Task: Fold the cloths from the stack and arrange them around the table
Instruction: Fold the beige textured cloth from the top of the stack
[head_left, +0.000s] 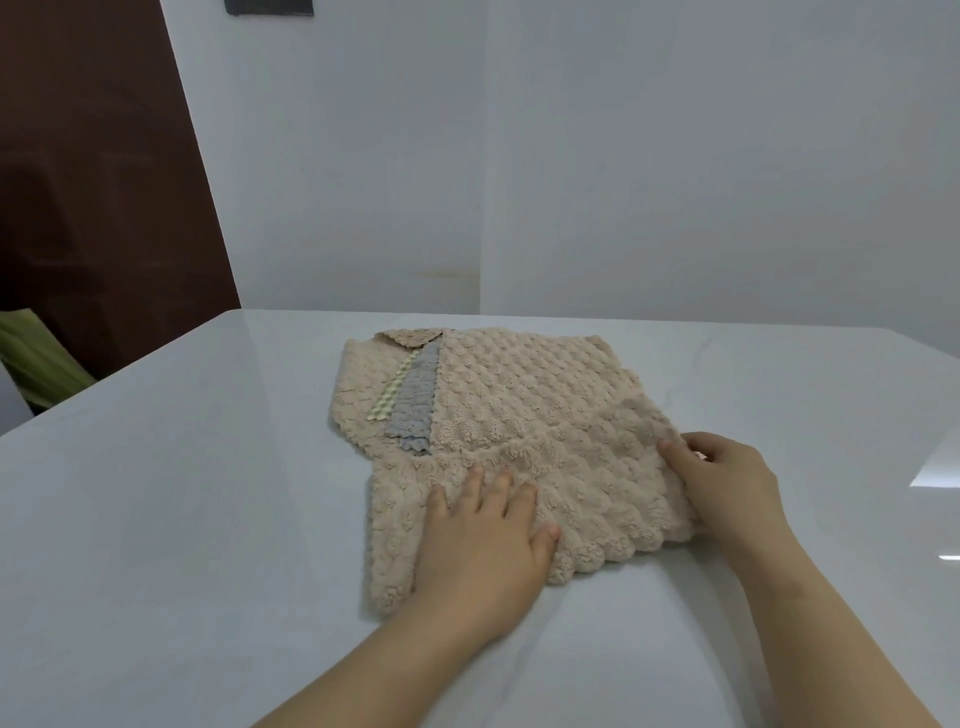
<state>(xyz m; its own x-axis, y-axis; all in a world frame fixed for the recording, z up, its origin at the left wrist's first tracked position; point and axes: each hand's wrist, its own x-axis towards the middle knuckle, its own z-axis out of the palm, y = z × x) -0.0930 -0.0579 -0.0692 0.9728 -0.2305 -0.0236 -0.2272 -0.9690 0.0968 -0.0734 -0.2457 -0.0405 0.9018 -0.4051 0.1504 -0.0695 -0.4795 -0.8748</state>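
While our left hand (483, 545) lies flat on the near cloth (597, 493), palm down, fingers straight and a little spread, gripping nothing, our right hand (727, 483) takes that same cloth by its right edge. The thumb is on top and the other fingers are curled round the hem in a firm pinch.

That near cloth is beige and bubbly in texture. It sits on the near middle of the white table (182, 493), and its far part laps over the stack (519, 384). Its right side is rumpled where we hold it. Its left side lies flat under our palm, with the near left corner down beside our wrist.

Beyond it, the stack lies toward the far middle of the table, beige on top as well. Along the stack's left side a grey cloth (413, 410) peeks out as a strip between beige layers. Just left of that, a thin yellow-checked ribbon (389, 387) lies on the lowest beige layer. At the stack's far left corner a small beige flap (410, 336) is turned over.

Both our forearms come in bare from the near edge. The table is glossy, with a bright reflection near its right edge. Behind it stands a white wall (675, 156), with a brown panel (93, 182) at far left. Low beside the panel is something green (36, 358), and we cannot tell what it is.
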